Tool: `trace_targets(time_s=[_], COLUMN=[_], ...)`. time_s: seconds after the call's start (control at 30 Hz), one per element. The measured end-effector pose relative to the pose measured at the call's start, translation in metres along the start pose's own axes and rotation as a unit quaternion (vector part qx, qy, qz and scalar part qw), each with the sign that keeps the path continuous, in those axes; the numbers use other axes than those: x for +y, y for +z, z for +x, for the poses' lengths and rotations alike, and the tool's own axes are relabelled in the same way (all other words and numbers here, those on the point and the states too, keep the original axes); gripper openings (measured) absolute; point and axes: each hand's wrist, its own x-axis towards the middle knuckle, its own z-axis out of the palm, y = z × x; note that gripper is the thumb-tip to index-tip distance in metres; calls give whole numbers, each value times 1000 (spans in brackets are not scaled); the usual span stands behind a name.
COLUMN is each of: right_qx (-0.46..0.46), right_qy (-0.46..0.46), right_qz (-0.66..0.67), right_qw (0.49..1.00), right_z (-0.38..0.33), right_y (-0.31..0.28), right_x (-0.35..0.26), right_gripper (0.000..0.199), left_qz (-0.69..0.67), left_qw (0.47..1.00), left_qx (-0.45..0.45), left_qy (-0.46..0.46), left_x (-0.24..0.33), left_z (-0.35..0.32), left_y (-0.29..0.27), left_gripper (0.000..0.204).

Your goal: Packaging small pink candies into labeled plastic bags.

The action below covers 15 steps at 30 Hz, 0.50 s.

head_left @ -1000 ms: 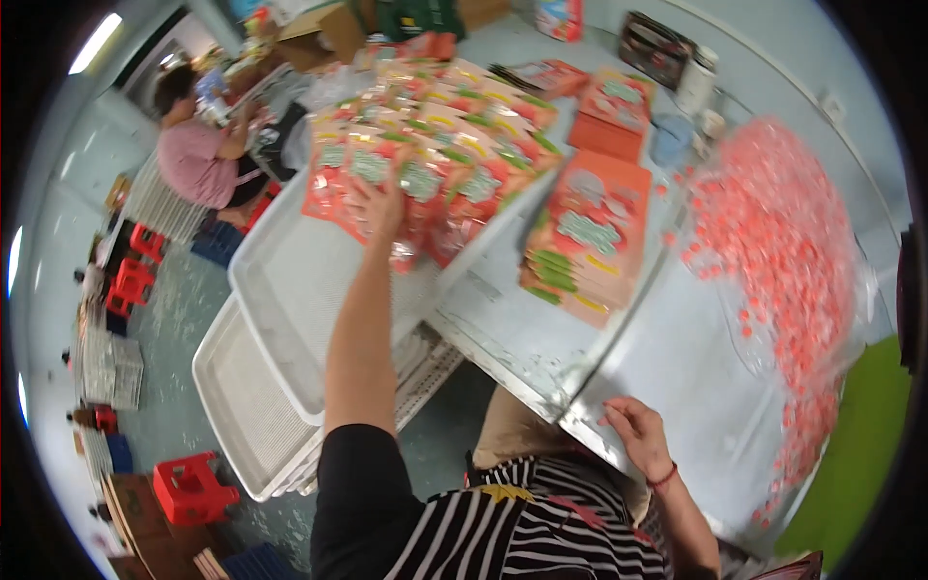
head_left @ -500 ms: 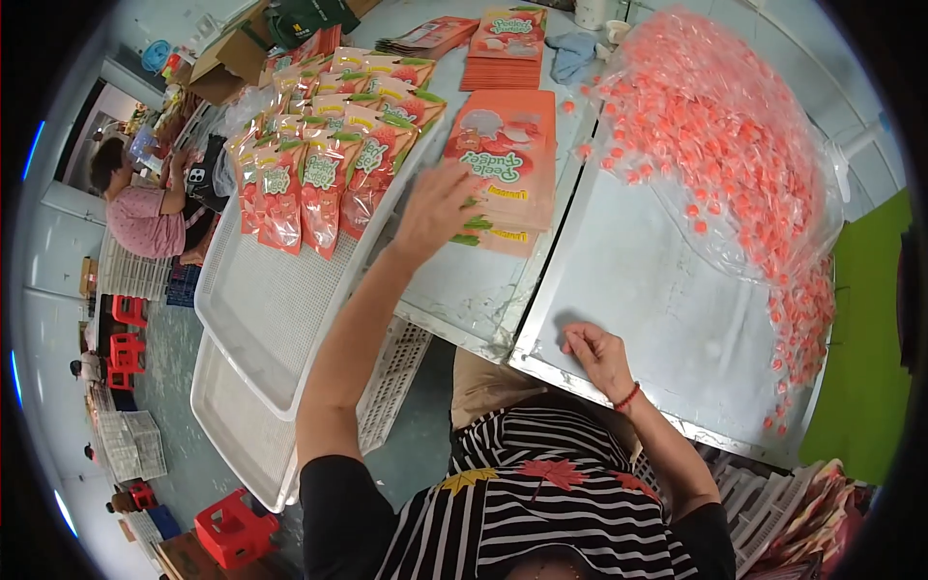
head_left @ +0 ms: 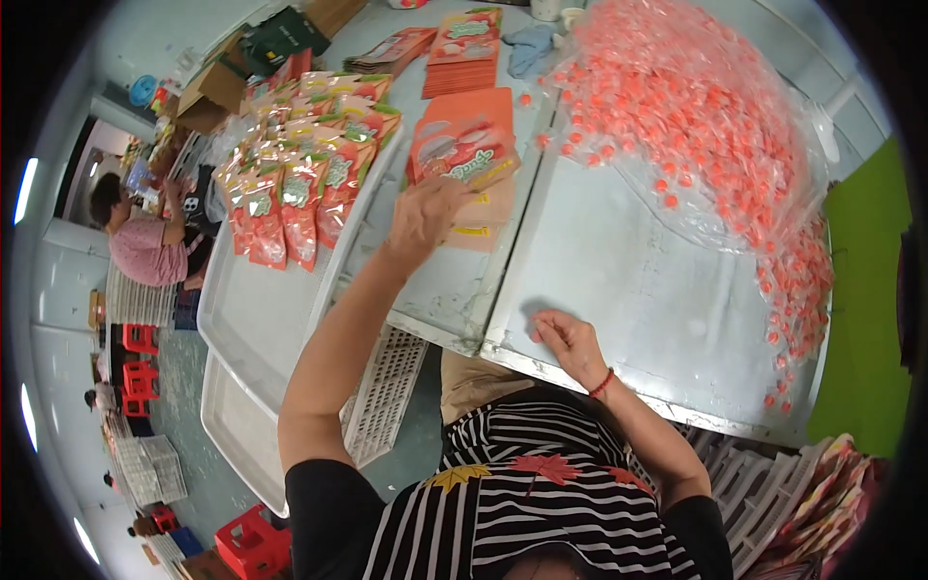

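Note:
My left hand (head_left: 425,217) grips the near left edge of a flat pink pouch (head_left: 474,159) printed with red fruit. That pouch bends up from a stack of like flat pouches (head_left: 478,222) on the metal table. Closer to the table's front edge, my right hand (head_left: 572,350) hovers with its fingers curled and nothing visible in them. A large heap of small wrapped red candies (head_left: 696,126), partly in a clear plastic bag, lies at the right. Filled shiny pouches (head_left: 300,193) stand in rows in a white tray (head_left: 261,314) at the left.
More pouch stacks (head_left: 464,63) and a blue cloth (head_left: 529,50) lie at the back. Another white tray (head_left: 237,416) sits below the first. A person in pink (head_left: 145,242) sits at the far left. Red stools (head_left: 253,543) stand on the floor.
My left hand has closed on the top pouch, whose edge now bends up off the stack. My right hand stays curled over the table. The whole view has shifted slightly.

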Motion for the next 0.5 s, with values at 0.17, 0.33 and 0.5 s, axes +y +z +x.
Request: trace_targets(time_s=[0.17,0.33,0.5], right_qx=[110,164,189], right_qy=[67,21,19], right_qz=[171,7,66], right_qw=[977,986,980], right_z=[24,40,23], right_y=[-2,-28,-38], right_x=[-29,-15,-11], right_gripper=[27,30,23], left_qz=[-117,-195,-188], left_qw=[979,959,958], left_qx=[-94,-76,-101], left_qy=[-139,-192,-193], left_x=[88,125,122], left_z=[2,-18,-12], left_y=[37,69,66], left_gripper=[16,26,28])
